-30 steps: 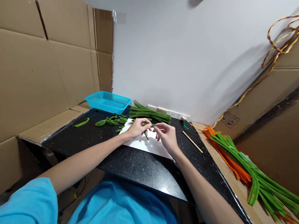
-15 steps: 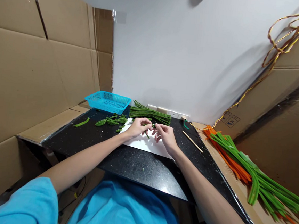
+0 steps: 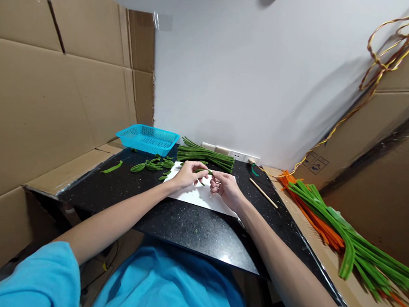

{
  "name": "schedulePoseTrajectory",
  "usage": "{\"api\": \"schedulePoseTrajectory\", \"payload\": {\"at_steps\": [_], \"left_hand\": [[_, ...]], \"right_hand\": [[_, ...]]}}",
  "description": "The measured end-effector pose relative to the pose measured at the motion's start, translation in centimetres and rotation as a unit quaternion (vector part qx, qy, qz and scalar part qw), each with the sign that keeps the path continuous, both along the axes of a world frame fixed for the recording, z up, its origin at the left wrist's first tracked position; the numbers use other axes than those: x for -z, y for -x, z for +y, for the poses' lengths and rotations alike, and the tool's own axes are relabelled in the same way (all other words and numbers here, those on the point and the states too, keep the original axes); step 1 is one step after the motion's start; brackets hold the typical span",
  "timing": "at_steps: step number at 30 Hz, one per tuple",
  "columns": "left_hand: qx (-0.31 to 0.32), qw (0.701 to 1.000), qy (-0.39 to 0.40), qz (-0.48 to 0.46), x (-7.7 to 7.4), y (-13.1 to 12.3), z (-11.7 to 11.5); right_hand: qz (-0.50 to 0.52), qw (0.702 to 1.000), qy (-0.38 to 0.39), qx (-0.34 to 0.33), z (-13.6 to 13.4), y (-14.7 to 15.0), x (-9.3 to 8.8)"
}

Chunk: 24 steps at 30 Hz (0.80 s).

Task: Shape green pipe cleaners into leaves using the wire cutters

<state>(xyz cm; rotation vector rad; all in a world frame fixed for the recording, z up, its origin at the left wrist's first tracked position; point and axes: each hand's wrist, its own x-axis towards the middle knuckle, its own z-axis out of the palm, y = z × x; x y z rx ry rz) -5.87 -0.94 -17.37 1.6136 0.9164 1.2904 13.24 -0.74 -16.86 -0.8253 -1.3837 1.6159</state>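
My left hand and my right hand meet over a white sheet on the black table. Both pinch one short dark green pipe cleaner, which spans between their fingertips; a loose end hangs down under it. Behind the hands lies a bundle of dark green pipe cleaners. To the left, several bent green leaf shapes are scattered on the table.
A blue plastic basket stands at the back left. A thin wooden stick lies right of my hands. Long green and orange pipe cleaners lie on cardboard at the right. Cardboard walls close in both sides.
My right hand has drawn slightly left and closer to my left hand, its fingers curling in on the pipe cleaner. My left hand has stayed nearly still.
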Motion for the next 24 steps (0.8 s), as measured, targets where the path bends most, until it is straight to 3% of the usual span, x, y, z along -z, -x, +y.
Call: {"api": "schedulePoseTrajectory", "payload": {"at_steps": [17,24], "left_hand": [[0.007,1.000,-0.006,-0.029,0.18,0.07,0.40],[-0.003,1.000,-0.027,-0.011,0.31,0.24,0.49]], "right_hand": [[0.002,0.998,-0.057,0.037,0.01,0.34,0.48],[0.009,0.999,-0.033,0.026,-0.03,0.38,0.20]]}}
